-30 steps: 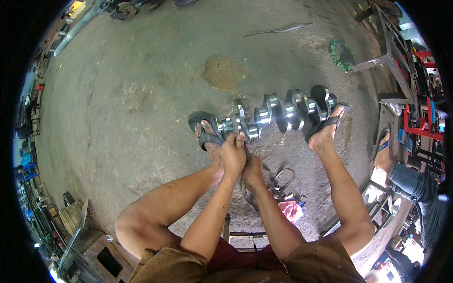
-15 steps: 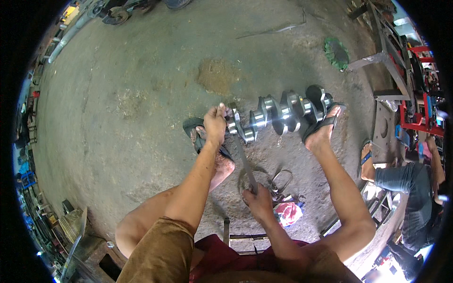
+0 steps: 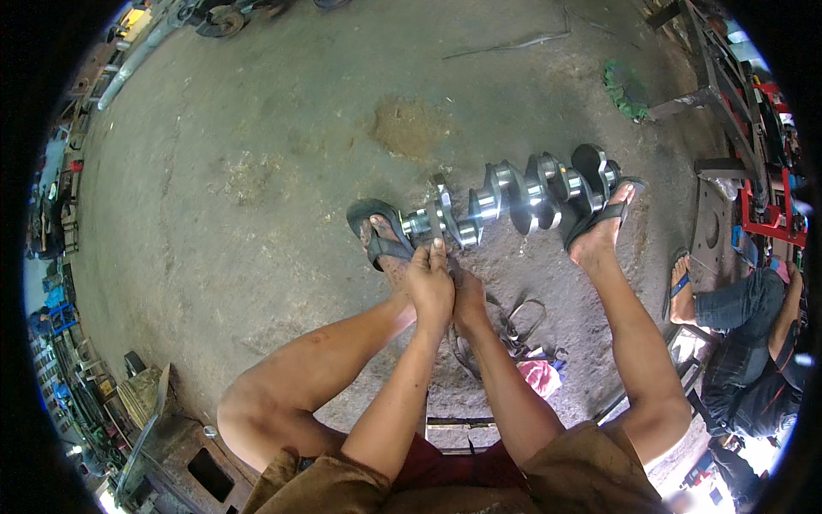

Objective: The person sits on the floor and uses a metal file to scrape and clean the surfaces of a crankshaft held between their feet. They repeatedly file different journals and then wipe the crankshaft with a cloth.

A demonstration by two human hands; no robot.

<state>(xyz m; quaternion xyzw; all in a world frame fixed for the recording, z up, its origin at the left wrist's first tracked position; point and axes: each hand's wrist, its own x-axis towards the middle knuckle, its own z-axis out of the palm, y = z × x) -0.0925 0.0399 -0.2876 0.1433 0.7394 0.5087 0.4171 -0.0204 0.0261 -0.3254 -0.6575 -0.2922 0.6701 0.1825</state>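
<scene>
A shiny metal crankshaft point(image 3: 486, 204) lies across the floor between my sandalled feet. Around a journal near its left end runs a narrow grey strip point(image 3: 435, 225), flat and flexible like abrasive cloth. My left hand point(image 3: 431, 281) is closed just below that journal, thumb pointing up, pinching one end of the strip. Close against it on the right, my right hand point(image 3: 468, 298) is also closed on the strip, though its fingers are partly hidden.
My left sandal point(image 3: 374, 208) sits by the crankshaft's left end. Thin curved bands point(image 3: 529, 321) and a pink-and-white cloth point(image 3: 539, 377) lie by my right forearm. A green-edged round piece point(image 3: 623, 94) lies near a metal frame point(image 3: 711, 94). Another person's leg point(image 3: 728, 300) is at right.
My left hand has come down from beyond the crankshaft to its near side. My right hand has moved up toward it, so the two are now together. The view has shifted slightly.
</scene>
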